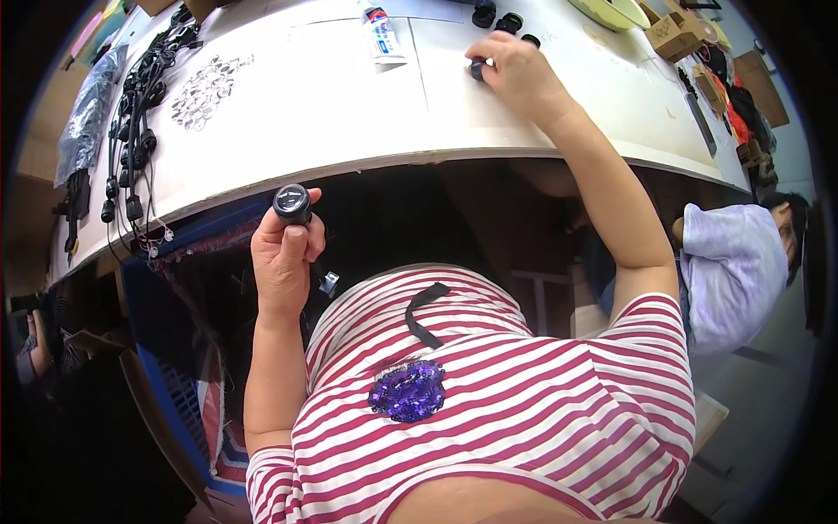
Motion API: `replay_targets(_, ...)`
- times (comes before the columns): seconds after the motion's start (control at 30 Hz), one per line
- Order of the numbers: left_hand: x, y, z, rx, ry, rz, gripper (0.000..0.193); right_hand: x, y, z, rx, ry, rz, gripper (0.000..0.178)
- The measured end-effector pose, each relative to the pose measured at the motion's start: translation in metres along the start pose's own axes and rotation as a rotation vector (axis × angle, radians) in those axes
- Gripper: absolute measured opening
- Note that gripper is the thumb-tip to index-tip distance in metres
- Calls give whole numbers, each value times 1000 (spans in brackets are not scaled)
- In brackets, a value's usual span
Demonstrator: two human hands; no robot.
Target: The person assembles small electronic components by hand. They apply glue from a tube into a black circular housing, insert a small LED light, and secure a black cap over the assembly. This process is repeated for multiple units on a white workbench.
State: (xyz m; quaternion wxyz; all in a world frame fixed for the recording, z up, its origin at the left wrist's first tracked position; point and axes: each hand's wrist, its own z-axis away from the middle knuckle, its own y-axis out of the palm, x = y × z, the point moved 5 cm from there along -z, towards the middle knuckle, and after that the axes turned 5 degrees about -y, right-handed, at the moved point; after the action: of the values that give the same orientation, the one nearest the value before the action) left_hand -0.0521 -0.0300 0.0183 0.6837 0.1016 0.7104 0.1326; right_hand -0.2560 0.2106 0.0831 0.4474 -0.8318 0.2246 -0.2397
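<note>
Red and white stripes cover the wearer's shirt [489,384], nearest of all, with a purple sequined patch [407,391] on its front and a dark strip [425,316] lying across the cloth. Beyond it on the left, a blue crate [142,297] stands below the table's near edge. Just in front of that edge, the left hand [286,253] is raised, its thumb and fingers closed around a black cylinder [292,206] whose round, clear lens faces up. A small pale connector [329,283] hangs just beside the wrist; whether it belongs to the cylinder I cannot tell. On the right, another person in a pale lilac top [729,275] is near the table.

The white table [314,109] spreads out past the left hand. Along its left side lie tangled black cables [138,131], with a clear plastic bag [90,118] to the left of them. Clear ring-like pieces [203,94] lie scattered to the right of the cables. Farther over, the right hand [524,77] reaches across the tabletop, thumb and fingers pinched on a small black part [477,68], partly hidden by the fingers. Left of it lies a white and blue tube [382,37]. Just beyond the hand are more black round parts [509,23]; at the far right sit a yellowish basin [615,16] and a cardboard box [674,39].
</note>
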Motion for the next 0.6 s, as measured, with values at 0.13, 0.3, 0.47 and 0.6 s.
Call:
replay_targets(0.13, 2, -2, 3, -21, -3, 10, 52, 3, 0, 8, -5, -49, 35, 23)
replay_targets(0.3, 2, -2, 3, -7, -1, 14, 52, -2, -3, 5, 120, 121, -152, 32)
replay_targets(0.47, 2, -2, 5, 1, 0, 33, 52, 13, -9, 7, 162, 93, -155, 31)
replay_targets(0.6, 3, -4, 7, -18, -16, 29, 51, 24, -7, 12, 146, -1, -157, 23)
